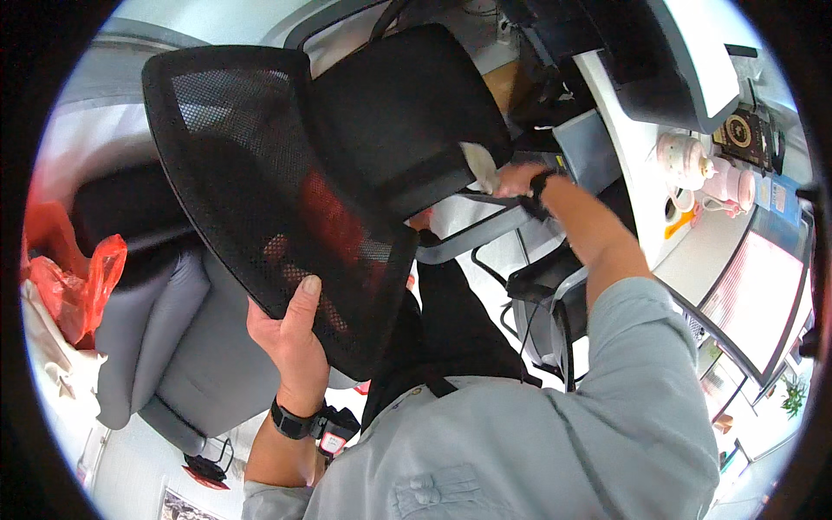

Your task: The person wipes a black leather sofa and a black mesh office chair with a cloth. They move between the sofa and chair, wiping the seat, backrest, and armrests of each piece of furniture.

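Observation:
A black office chair stands tilted in view before me, its mesh backrest [240, 149] toward me and its padded seat [403, 110] beyond. My left hand [292, 338] grips the backrest's lower edge, thumb laid over the mesh and fingers hidden behind. At the seat's right edge, my right hand [515, 180] pinches a white cloth or tissue [480, 166], which lies against the seat's side. A grey armrest or frame bar [468, 234] runs just below that hand. Both wrists wear black bands.
A grey sofa [208, 344] is at left, with a red plastic bag [78, 286] by it. On the white desk [611, 110] at right are a pink bottle [679, 156], orange-handled scissors [679, 224] and a monitor [754, 292]. Another black chair [546, 279] stands under the desk side.

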A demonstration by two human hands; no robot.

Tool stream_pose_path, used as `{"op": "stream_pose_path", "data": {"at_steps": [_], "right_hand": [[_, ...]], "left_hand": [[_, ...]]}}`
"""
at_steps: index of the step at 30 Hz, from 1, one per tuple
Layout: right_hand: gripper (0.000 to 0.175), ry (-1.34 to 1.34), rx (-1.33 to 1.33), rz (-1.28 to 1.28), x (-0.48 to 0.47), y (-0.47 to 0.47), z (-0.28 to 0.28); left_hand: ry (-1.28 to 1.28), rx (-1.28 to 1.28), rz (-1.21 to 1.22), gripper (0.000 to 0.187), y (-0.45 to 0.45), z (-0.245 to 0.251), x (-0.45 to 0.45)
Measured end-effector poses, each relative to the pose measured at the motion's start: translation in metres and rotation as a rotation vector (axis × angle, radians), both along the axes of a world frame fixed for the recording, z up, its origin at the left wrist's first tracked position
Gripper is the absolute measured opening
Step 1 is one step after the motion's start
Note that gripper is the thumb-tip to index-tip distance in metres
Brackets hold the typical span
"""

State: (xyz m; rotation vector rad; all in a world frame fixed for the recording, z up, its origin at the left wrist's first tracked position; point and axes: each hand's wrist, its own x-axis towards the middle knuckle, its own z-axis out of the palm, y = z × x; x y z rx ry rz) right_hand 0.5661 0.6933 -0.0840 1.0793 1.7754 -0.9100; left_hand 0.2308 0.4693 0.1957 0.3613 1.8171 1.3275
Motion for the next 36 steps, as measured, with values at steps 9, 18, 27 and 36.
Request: {"op": "stream_pose_path", "data": {"at_steps": [9, 18, 27, 36], "right_hand": [[0.045, 0.350, -0.080, -0.809, 0.076, -0.052, 0.028], [0.046, 0.304, -0.879, -1.590, 0.057, -0.071, -0.059], [0.047, 0.576, -0.914, -1.629, 0.052, -0.091, -0.041], [0.046, 0.430, 0.286, -1.238, 0.044, -0.146, 0.040]], "left_hand": [[0.000, 0.011, 0.035, 0.036, 0.004, 0.000, 0.007], [0.078, -0.184, 0.095, 0.054, -0.017, 0.004, -0.028], [-0.006, -0.133, 0.074, 0.048, -0.034, 0.001, -0.055], [-0.021, -0.118, 0.050, 0.045, -0.028, -0.002, -0.045]]}}
